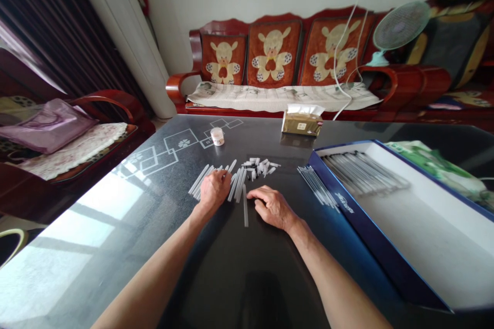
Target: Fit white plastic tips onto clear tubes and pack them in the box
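Observation:
My left hand (214, 188) lies on a row of pale grey tubes (236, 183) on the dark glossy table (162, 236), its fingers curled onto them. My right hand (272, 206) rests beside it, fingers bent, touching one single tube (245, 212) that lies apart from the row. Just beyond the hands is a small heap of short caps (259, 166). Thin refills (317, 188) lie in a bundle to the right, on the table next to the box.
A blue-edged white box (420, 216) at the right holds several assembled pens (363, 169). A small white jar (217, 136) and a tissue box (302, 120) stand farther back. Red wooden sofa (278, 61), a fan (399, 28) and an armchair (65, 133) surround the table.

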`<state>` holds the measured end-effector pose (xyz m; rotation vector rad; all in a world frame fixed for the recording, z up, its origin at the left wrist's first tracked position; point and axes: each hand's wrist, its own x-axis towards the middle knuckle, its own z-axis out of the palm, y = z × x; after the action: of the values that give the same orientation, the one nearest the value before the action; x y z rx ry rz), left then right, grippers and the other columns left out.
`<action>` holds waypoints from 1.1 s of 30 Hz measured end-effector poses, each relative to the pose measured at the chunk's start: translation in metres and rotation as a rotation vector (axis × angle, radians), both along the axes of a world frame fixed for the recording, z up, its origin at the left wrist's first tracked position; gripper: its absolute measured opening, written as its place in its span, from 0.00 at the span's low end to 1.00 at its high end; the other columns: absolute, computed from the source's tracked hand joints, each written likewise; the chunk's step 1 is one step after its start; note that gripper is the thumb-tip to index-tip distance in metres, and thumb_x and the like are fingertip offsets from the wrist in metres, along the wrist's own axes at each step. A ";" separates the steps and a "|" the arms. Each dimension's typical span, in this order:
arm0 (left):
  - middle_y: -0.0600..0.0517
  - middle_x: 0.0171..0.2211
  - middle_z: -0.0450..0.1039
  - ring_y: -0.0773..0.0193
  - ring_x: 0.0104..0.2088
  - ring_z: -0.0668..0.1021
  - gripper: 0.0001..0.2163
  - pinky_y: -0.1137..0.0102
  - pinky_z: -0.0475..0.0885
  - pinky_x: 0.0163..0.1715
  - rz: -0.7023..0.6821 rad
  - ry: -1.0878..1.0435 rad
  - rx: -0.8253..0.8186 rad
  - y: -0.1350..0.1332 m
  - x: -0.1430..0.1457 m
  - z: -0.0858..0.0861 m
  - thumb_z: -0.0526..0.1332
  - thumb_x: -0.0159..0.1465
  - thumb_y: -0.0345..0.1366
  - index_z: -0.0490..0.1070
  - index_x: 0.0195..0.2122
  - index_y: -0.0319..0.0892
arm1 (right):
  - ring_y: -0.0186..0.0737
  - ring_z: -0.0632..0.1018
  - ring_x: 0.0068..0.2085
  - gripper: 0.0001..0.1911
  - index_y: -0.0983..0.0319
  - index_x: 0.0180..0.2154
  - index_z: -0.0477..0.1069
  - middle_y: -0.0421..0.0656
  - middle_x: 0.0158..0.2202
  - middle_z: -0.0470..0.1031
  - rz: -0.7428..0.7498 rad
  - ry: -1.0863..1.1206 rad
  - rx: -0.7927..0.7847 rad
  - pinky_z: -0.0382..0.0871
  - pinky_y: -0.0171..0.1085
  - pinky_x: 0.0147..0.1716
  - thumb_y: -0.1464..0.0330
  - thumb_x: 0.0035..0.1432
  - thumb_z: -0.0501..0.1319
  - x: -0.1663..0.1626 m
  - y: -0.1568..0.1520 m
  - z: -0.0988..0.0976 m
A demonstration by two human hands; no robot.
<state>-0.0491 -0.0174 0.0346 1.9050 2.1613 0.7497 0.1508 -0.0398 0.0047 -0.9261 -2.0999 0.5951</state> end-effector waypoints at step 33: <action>0.58 0.22 0.70 0.73 0.20 0.70 0.34 0.77 0.62 0.19 -0.049 -1.489 0.003 0.017 0.051 -0.009 0.74 0.42 0.37 0.68 0.50 0.36 | 0.33 0.74 0.27 0.14 0.61 0.32 0.70 0.41 0.28 0.78 -0.227 0.798 -0.650 0.68 0.33 0.27 0.59 0.48 0.68 0.014 0.020 -0.009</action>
<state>0.0022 -0.0007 0.0254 0.7433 1.0903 1.4539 0.1647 -0.0198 -0.0038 -1.0168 -1.0768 1.3084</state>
